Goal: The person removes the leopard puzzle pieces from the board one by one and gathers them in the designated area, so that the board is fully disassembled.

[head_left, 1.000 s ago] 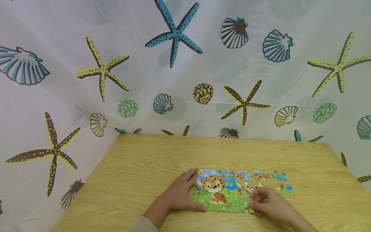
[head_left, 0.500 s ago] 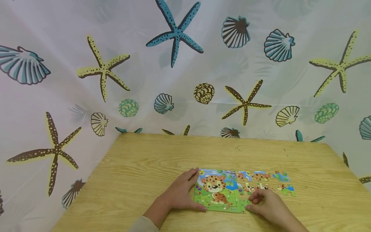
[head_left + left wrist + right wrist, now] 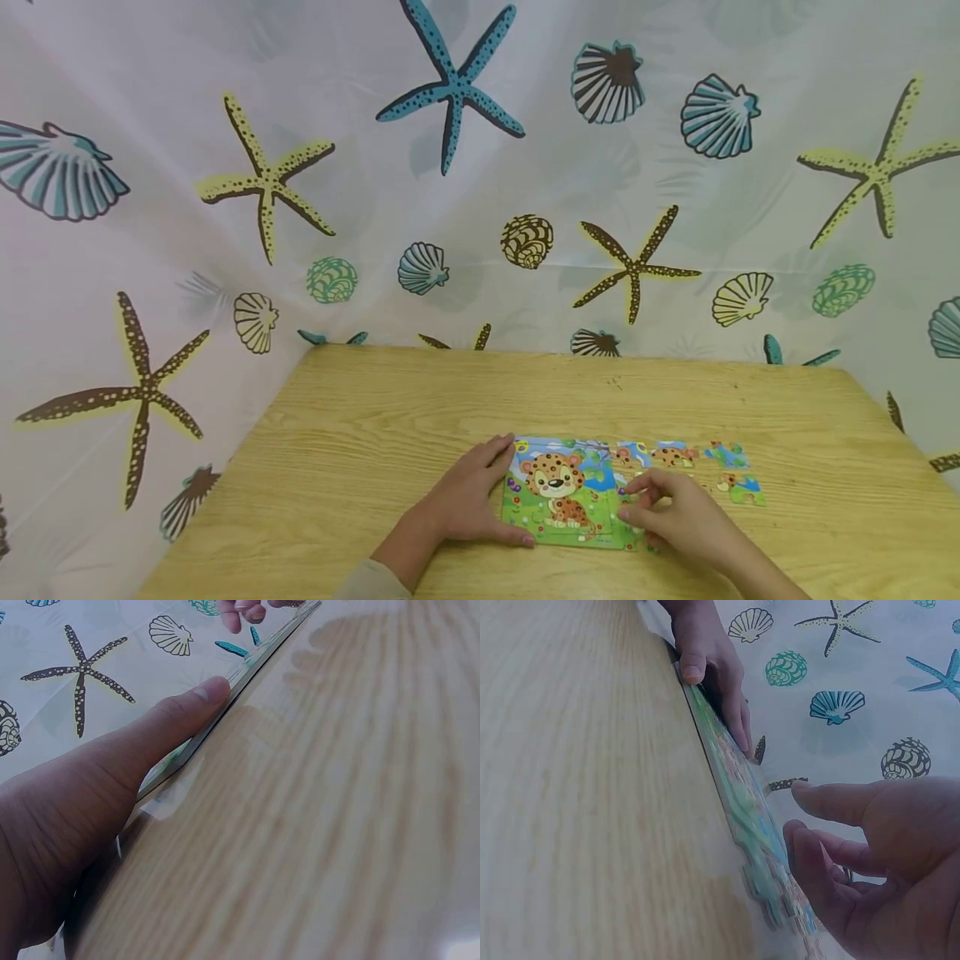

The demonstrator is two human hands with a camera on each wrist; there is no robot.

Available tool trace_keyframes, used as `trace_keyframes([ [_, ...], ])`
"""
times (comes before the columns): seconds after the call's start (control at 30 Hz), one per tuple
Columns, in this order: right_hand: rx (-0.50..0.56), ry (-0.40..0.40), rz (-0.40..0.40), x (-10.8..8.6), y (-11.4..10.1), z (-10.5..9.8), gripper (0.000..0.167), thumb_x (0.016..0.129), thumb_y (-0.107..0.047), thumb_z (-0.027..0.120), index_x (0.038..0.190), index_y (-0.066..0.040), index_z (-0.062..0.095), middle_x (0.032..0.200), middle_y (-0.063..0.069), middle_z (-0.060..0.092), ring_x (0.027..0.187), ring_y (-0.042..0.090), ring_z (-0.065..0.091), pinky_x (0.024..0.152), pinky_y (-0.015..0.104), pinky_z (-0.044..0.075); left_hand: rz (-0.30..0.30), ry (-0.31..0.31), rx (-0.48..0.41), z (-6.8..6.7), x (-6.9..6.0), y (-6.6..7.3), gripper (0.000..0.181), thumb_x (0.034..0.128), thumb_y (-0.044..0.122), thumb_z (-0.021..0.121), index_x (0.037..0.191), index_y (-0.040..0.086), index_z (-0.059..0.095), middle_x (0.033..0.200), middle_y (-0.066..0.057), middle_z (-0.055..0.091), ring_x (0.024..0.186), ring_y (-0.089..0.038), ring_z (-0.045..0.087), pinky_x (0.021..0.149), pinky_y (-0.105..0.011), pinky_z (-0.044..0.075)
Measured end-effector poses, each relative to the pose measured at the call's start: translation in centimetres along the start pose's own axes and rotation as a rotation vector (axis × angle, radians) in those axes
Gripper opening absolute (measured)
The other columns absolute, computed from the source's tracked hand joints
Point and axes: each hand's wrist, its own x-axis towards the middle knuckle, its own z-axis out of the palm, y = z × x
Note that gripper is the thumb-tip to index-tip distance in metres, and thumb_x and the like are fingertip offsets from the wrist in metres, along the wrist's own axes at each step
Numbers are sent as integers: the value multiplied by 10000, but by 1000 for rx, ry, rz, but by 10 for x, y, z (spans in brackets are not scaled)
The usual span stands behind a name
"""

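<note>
A square jigsaw puzzle board (image 3: 558, 483) with a cartoon leopard picture lies flat on the table. My left hand (image 3: 465, 492) holds its left side, thumb along the near edge and fingers at the far left corner. Over the board's right edge hovers my right hand (image 3: 682, 518), thumb and bent fingers apart with nothing seen between them. A green puzzle piece (image 3: 632, 540) lies beside the board's lower right, partly hidden under that hand. Farther back are spotted puzzle pieces (image 3: 672, 457); the right hand covers some others. The right wrist view shows the pieces' knobbed edge (image 3: 761, 889) beneath the fingers.
At the right of the group lie a blue-green puzzle piece (image 3: 727, 455) and a green corner piece (image 3: 747, 490). The wooden table (image 3: 360, 417) is backed by a white curtain (image 3: 360, 192) printed with starfish and shells.
My right hand has let go of the green piece at the lower right and shifted left and slightly away from me, to the board's right edge. The left hand stays put.
</note>
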Motion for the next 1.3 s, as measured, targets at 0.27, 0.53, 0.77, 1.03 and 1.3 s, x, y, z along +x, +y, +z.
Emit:
trace_keyframes([
  [0.27, 145, -70, -38, 16, -14, 14, 474, 908, -243, 753, 1220, 79, 598, 886, 89, 622, 685, 197, 680, 623, 310, 608, -1, 4, -1, 2, 0, -1, 1267, 678, 830, 685, 1590, 80, 223, 1691, -36, 141, 1558, -274, 143, 1240, -516, 218],
  [0.53, 127, -128, -109, 29, -20, 33, 465, 937, -229, 718, 1269, 75, 600, 952, 96, 609, 758, 181, 686, 626, 294, 604, -3, 8, -3, 2, 2, 4, 1270, 680, 834, 680, 1591, 79, 219, 1690, -35, 145, 1557, -279, 148, 1234, -523, 233],
  [0.77, 100, -175, -132, 32, -11, 43, 447, 963, -191, 680, 1264, 127, 589, 886, 80, 625, 706, 131, 667, 598, 241, 578, -11, 6, 19, 5, 2, 3, 1282, 669, 860, 660, 1591, 82, 224, 1690, -34, 146, 1554, -278, 158, 1236, -511, 235],
  [1.03, 39, -168, -104, 28, -15, 45, 397, 888, -161, 764, 1185, 85, 671, 931, 91, 598, 670, 101, 605, 562, 194, 512, -14, 5, 25, 6, 1, -1, 1289, 665, 876, 643, 1594, 89, 219, 1692, -26, 137, 1555, -275, 154, 1237, -509, 234],
  [1.3, 94, -155, -61, 28, -19, 44, 312, 888, -152, 763, 1097, 8, 595, 957, 88, 567, 708, 140, 585, 590, 213, 504, -13, 9, 39, 5, 2, -2, 1297, 662, 888, 631, 1596, 92, 211, 1693, -25, 130, 1556, -274, 150, 1240, -498, 227],
])
